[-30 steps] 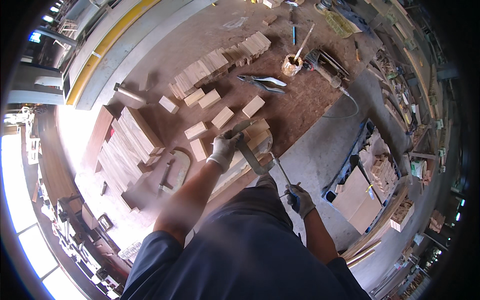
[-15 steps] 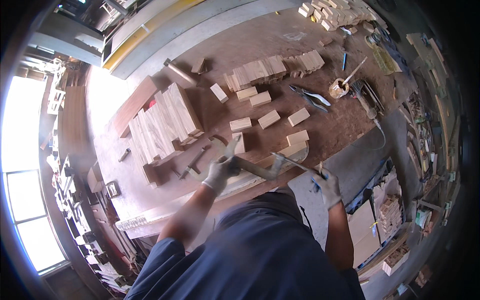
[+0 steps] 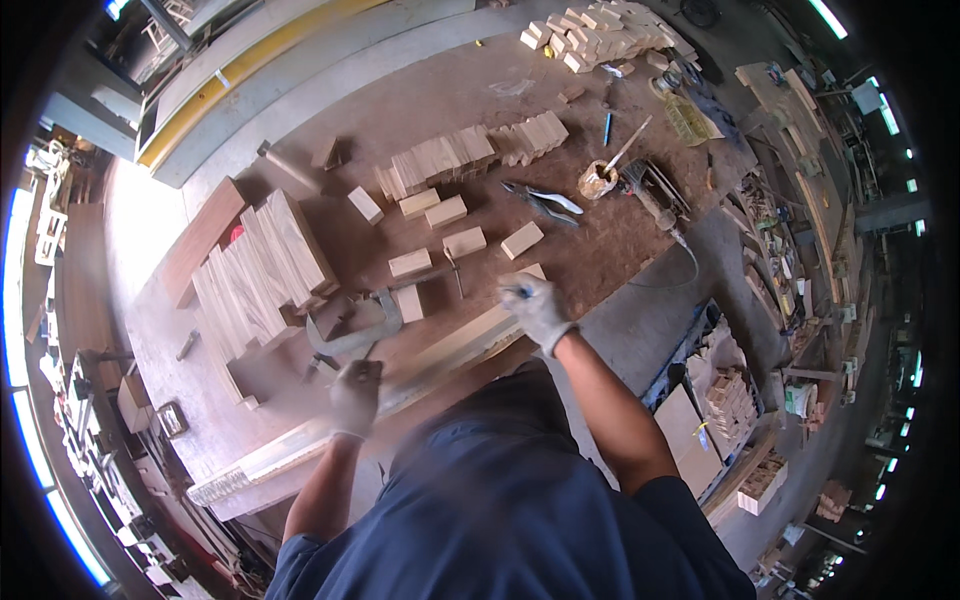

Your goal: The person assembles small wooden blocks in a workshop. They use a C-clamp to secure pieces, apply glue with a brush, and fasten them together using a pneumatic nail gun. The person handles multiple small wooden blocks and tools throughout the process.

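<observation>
A broad brown desk [image 3: 615,240] fills the middle of the view, curved by the lens. On its left lies a slanted stack of wooden boards [image 3: 265,255]; a long pale strip [image 3: 455,342] runs along the near edge. Farther back is a row of upright wooden blocks [image 3: 440,155], packed side by side.

A C-shaped clamp [image 3: 391,315] lies on the desk between the boards and some loose blocks [image 3: 521,240]. The gloved left hand [image 3: 356,397] is just beside it, fingers curled; blur hides whether they grip it. The gloved right hand [image 3: 537,315] is over the strip, its fingers drawn in; whether they hold anything I cannot tell.

Smaller still, pliers [image 3: 550,201] rest beyond the loose blocks, and a thin rod [image 3: 456,275] shows among them.

The step in hand looks like handling the clamp, though lifting or laying down is unclear. The next move probably calls for a firm hold on its frame, avoiding the nearby blocks.
</observation>
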A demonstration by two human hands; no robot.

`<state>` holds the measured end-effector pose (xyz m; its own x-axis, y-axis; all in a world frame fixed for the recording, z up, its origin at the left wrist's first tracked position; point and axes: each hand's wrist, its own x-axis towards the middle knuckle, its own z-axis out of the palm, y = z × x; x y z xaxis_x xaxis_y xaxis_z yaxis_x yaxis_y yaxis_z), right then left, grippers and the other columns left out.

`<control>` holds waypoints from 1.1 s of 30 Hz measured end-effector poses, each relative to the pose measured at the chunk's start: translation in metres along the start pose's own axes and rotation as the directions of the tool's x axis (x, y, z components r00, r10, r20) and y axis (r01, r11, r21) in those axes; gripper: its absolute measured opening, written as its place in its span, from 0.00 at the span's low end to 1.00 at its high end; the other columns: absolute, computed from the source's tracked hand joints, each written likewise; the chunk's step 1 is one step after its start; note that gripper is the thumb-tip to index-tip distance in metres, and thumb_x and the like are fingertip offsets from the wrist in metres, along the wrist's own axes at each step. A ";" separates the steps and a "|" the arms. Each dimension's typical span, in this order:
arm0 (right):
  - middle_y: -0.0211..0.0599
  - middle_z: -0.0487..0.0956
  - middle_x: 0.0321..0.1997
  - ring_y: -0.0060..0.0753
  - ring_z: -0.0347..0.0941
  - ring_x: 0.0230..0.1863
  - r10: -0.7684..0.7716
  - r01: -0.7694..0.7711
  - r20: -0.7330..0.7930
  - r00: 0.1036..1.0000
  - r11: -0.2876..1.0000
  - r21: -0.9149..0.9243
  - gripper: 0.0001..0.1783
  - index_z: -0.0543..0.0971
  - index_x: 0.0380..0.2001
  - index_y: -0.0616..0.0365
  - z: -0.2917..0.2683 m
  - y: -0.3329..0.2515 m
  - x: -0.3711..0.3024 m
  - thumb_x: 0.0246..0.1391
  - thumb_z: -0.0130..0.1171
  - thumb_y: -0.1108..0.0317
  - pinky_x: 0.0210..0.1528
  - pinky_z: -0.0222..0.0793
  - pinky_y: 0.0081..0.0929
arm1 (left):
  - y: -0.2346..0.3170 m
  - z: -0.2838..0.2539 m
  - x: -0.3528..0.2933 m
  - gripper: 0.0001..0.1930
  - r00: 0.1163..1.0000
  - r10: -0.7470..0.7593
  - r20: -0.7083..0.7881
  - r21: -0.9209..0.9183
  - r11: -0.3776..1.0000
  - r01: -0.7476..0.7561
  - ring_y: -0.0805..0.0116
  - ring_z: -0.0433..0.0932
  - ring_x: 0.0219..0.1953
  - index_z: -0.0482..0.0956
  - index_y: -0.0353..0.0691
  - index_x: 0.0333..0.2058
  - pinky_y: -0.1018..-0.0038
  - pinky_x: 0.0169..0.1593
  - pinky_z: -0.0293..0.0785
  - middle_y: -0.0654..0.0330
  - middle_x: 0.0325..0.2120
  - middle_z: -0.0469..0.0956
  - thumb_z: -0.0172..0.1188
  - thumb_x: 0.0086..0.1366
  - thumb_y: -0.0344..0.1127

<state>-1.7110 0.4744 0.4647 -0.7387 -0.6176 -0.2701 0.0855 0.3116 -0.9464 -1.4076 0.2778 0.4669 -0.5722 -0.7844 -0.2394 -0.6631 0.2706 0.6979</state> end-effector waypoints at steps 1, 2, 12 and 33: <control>0.33 0.84 0.34 0.23 0.79 0.35 0.038 -0.041 -0.031 0.999 0.992 -0.122 0.13 0.82 0.46 0.59 -0.020 0.011 -0.004 0.57 0.62 0.72 0.42 0.75 0.24 | 0.018 0.009 -0.005 0.16 0.993 0.114 0.034 0.001 0.993 -0.114 0.56 0.84 0.33 0.83 0.34 0.39 0.65 0.39 0.78 0.48 0.33 0.84 0.66 0.64 0.43; 0.36 0.84 0.34 0.25 0.80 0.36 0.069 -0.080 -0.058 0.996 0.968 -0.236 0.13 0.82 0.45 0.59 -0.034 0.016 -0.006 0.56 0.63 0.70 0.42 0.76 0.26 | 0.039 0.017 -0.010 0.17 0.973 0.231 0.023 -0.013 0.973 -0.231 0.52 0.83 0.37 0.83 0.34 0.41 0.61 0.43 0.78 0.46 0.38 0.83 0.67 0.62 0.43; 0.48 0.85 0.43 0.40 0.83 0.45 0.085 -0.151 -0.176 0.981 0.904 -0.400 0.22 0.80 0.50 0.59 -0.126 0.004 0.043 0.53 0.67 0.61 0.51 0.77 0.35 | 0.128 0.135 0.015 0.37 0.853 0.458 0.249 0.226 0.829 -0.511 0.42 0.68 0.61 0.71 0.34 0.58 0.52 0.63 0.64 0.44 0.55 0.73 0.72 0.53 0.49; 0.51 0.83 0.31 0.49 0.83 0.35 -0.137 -0.138 -0.404 0.905 0.802 -0.581 0.14 0.82 0.32 0.60 -0.242 -0.064 0.205 0.54 0.65 0.58 0.39 0.75 0.41 | 0.229 0.219 0.076 0.22 0.909 0.259 0.326 0.290 0.888 -0.357 0.44 0.72 0.54 0.76 0.38 0.50 0.53 0.57 0.69 0.46 0.51 0.76 0.59 0.57 0.39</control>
<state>-2.0301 0.5021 0.5131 -0.9498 -0.3097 -0.0434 -0.2179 0.7548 -0.6187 -1.7089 0.4026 0.4611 -0.8495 -0.4607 -0.2570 -0.5242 0.6826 0.5092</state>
